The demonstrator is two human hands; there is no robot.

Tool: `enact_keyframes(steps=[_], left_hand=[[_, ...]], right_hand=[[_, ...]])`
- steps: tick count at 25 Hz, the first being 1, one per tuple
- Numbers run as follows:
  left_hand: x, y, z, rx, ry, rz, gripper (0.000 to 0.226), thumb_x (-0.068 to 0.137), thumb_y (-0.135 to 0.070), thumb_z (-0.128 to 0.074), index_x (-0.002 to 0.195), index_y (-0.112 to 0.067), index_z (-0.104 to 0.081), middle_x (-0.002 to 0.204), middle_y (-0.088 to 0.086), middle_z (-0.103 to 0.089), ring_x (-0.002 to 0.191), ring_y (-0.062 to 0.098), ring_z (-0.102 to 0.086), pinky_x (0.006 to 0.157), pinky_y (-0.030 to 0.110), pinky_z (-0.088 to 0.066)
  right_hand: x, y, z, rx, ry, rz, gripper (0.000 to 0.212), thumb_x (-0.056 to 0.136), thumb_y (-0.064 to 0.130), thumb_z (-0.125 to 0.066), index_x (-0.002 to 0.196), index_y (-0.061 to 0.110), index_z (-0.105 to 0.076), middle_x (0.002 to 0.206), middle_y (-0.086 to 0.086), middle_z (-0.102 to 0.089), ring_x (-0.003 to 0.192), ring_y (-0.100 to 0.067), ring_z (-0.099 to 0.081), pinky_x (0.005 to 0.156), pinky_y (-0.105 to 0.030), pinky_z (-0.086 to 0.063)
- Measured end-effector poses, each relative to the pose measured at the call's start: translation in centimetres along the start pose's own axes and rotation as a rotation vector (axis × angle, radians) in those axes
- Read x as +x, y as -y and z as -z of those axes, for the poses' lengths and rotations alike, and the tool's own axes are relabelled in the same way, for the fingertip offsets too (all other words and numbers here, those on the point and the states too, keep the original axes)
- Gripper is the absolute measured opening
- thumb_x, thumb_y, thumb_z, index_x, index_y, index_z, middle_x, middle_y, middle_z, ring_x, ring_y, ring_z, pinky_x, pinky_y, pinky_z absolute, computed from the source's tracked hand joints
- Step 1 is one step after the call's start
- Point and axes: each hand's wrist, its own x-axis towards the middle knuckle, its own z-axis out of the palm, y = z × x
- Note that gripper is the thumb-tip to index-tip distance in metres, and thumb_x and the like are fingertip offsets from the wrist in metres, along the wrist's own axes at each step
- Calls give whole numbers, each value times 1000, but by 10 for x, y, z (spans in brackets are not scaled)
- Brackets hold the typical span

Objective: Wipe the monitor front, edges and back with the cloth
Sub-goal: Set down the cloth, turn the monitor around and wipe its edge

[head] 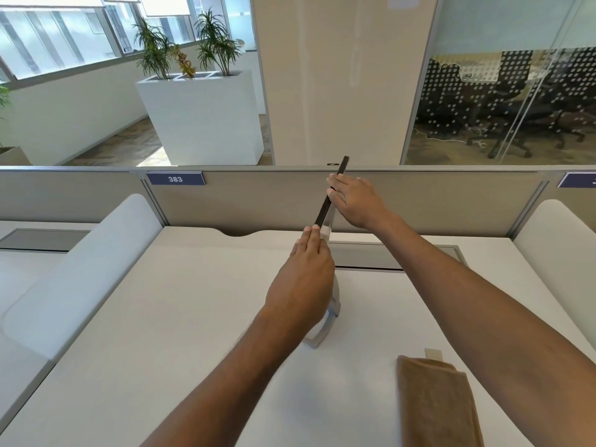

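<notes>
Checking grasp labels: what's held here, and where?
Both hands hold the monitor, seen edge-on: left hand at its near end, right hand near the far end. The cloth lies unheld.

White desk [167,317] with grey partition [258,201] behind, labelled 383 [175,179]. White planter [200,117] beyond, holding green plants [213,43]. Dark office chairs [516,101] behind dotted glass

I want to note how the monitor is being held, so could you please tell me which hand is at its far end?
The right hand, up by the partition, holds the monitor at its far end; the left hand grips its near end.
</notes>
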Motion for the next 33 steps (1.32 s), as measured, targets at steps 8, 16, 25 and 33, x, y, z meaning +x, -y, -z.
enact_keyframes(steps=[8,16,25,33], left_hand=[[-3,38,-4,-138,-20,-66,79,102,-6,-58,167,-10,-13,176,6,-4,163,22,-3,125,33,-18],[-7,55,14,-250,-5,-85,67,107,-9,-52,166,-12,-21,176,-1,-12,161,16,-14,126,31,-24],[-11,86,20,-301,-12,-132,53,112,-13,-38,164,-18,-34,173,-11,-23,158,13,-27,127,34,-30],[-6,120,20,-386,-12,-186,52,107,-17,-54,158,-25,-46,165,-18,-36,151,4,-37,125,27,-32]], right_hand=[[-14,9,1,-107,-96,-70,47,110,39,-39,144,16,-60,155,-4,-56,145,-23,-48,116,-44,-33],[-23,17,0,-164,-145,-144,48,110,40,-36,144,16,-61,152,-3,-58,141,-24,-51,116,-45,-34],[-40,32,-9,-169,-243,-245,52,111,41,-31,146,14,-59,150,-5,-59,142,-23,-50,120,-46,-31],[-52,46,-19,-192,-314,-323,53,111,43,-29,144,12,-57,147,-8,-59,140,-27,-50,120,-50,-34]])
